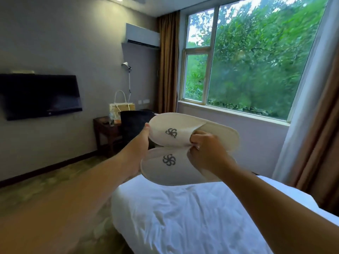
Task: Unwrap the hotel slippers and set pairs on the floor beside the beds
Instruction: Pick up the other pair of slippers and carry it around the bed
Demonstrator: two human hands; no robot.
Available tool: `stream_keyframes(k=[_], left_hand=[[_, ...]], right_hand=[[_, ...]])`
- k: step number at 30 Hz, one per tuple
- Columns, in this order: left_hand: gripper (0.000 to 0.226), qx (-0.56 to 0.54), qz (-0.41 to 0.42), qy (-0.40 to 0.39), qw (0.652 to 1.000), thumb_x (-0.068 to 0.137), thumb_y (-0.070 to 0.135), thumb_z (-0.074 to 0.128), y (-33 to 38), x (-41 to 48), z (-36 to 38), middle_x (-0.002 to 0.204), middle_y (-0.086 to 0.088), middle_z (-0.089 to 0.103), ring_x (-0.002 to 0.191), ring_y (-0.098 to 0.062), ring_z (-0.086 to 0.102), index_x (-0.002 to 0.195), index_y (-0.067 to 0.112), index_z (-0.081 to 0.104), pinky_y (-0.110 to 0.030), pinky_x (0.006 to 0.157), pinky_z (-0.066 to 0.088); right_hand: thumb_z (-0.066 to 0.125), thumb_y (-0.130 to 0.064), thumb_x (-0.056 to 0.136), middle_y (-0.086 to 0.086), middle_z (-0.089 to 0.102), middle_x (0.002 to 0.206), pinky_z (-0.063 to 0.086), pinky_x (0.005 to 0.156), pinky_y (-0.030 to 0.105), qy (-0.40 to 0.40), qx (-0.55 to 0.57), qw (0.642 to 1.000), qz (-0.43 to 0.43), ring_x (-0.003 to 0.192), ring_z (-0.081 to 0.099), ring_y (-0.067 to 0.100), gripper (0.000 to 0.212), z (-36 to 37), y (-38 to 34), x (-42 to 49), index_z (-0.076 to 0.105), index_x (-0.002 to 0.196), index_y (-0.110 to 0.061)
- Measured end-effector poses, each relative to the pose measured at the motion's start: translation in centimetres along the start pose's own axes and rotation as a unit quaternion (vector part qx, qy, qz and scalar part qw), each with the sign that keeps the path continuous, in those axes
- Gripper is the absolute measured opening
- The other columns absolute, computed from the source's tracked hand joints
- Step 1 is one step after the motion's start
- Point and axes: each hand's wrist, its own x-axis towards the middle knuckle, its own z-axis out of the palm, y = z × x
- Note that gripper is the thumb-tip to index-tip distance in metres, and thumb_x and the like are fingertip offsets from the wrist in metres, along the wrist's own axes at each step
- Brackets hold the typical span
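Two white hotel slippers with a grey swirl logo are held up in the air above the foot of the bed (183, 217). The upper slipper (179, 129) lies side by side with the lower slipper (165, 171), toes pointing left. My left hand (143, 143) grips the toe ends from the left, mostly hidden behind them. My right hand (203, 149) pinches the edge of the upper slipper's strap where the two slippers meet. No wrapper is visible on them.
A white-sheeted bed fills the lower right. Patterned carpet floor (55, 189) lies to its left. A dark desk (106, 132) with a paper bag and a black chair (134, 123) stands by the far wall. A television hangs left; a window with curtains is right.
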Motion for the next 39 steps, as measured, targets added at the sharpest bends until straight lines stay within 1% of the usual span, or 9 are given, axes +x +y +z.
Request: stream_keyframes(k=[3,7,12,16,21,26,29,32,39], left_hand=[[0.064,0.003,0.01,0.036,0.999,0.088,0.076,0.028,1.7,-0.5,-2.8,0.084,0.004,0.053,0.034,-0.007,0.059,0.142,0.041,0.039,-0.022,0.024,0.041],[0.069,-0.005,0.025,0.085,0.996,0.086,0.078,0.033,3.2,0.0,-7.0,0.085,0.006,0.053,0.045,-0.009,0.062,0.144,0.039,0.038,-0.021,0.035,0.044],[0.067,0.01,0.044,0.121,0.992,0.088,0.076,0.027,3.8,2.4,-13.3,0.089,0.01,0.053,0.061,-0.006,0.052,0.144,0.041,0.04,-0.028,0.054,0.038],[0.066,-0.014,0.03,0.112,0.993,0.088,0.077,0.028,4.2,5.4,-18.4,0.089,0.009,0.051,0.058,-0.011,0.062,0.137,0.037,0.045,-0.025,0.044,0.046],[0.048,-0.047,0.05,0.101,0.993,0.09,0.073,0.031,4.2,10.5,-25.1,0.089,0.006,0.056,0.04,-0.003,0.063,0.118,0.039,0.051,-0.019,0.029,0.043],[0.07,-0.034,0.083,0.102,0.991,0.09,0.073,0.032,4.7,15.6,-31.3,0.141,0.008,0.043,0.075,0.0,0.058,0.147,0.033,0.037,-0.018,0.047,0.048],[0.065,-0.025,0.094,0.109,0.989,0.088,0.073,0.035,5.0,17.8,-34.0,0.138,0.011,0.05,0.083,0.003,0.059,0.138,0.034,0.05,-0.019,0.055,0.044],[0.044,-0.035,0.101,0.111,0.988,0.093,0.067,0.035,5.3,19.5,-36.1,0.107,0.014,0.06,0.06,0.008,0.066,0.111,0.037,0.061,-0.011,0.036,0.045],[0.078,-0.017,0.062,0.146,0.987,0.084,0.08,0.034,6.3,26.5,-40.3,0.15,0.004,0.039,0.077,-0.003,0.047,0.148,0.036,0.034,-0.025,0.057,0.04]], right_hand=[[0.059,-0.003,0.068,-0.008,0.054,0.066,0.039,0.067,0.029,0.01,-0.003,1.0,-0.026,0.06,0.044,0.02,0.037,0.7,-2.3,2.5,0.034,0.054,-0.028],[0.052,-0.009,0.066,-0.016,0.033,0.057,0.033,0.068,0.031,0.011,0.006,0.998,-0.055,0.062,0.039,0.022,0.032,2.9,-5.0,6.0,0.029,0.05,-0.025],[0.056,-0.009,0.067,-0.015,0.046,0.07,0.036,0.077,0.037,0.009,0.036,0.996,-0.079,0.074,0.05,0.026,0.045,8.0,-8.4,9.6,0.023,0.051,-0.036],[0.053,-0.016,0.068,-0.009,0.066,0.082,0.034,0.082,0.038,-0.003,0.034,0.997,-0.069,0.085,0.059,0.026,0.018,13.2,-10.3,12.8,0.046,0.06,-0.031],[0.043,-0.018,0.066,-0.017,0.046,0.067,0.026,0.077,0.032,-0.005,0.049,0.997,-0.06,0.072,0.047,0.016,0.02,20.6,-12.5,17.6,0.031,0.053,-0.028],[0.049,-0.011,0.072,-0.014,0.041,0.075,0.028,0.077,0.031,-0.005,0.022,0.998,-0.062,0.078,0.036,0.01,0.018,27.0,-14.1,22.1,0.042,0.068,-0.028],[0.042,-0.012,0.067,-0.017,0.038,0.061,0.026,0.078,0.032,-0.015,0.092,0.995,-0.037,0.071,0.041,0.016,0.02,29.7,-15.3,23.8,0.036,0.054,-0.026],[0.052,-0.006,0.073,-0.015,0.043,0.072,0.027,0.078,0.032,-0.02,0.044,0.997,-0.068,0.077,0.041,0.015,0.022,32.2,-15.7,25.8,0.048,0.067,-0.027],[0.054,0.001,0.071,-0.009,0.056,0.077,0.032,0.087,0.037,-0.054,0.13,0.99,-0.032,0.084,0.054,0.024,0.026,38.1,-14.8,31.1,0.051,0.057,-0.021]])
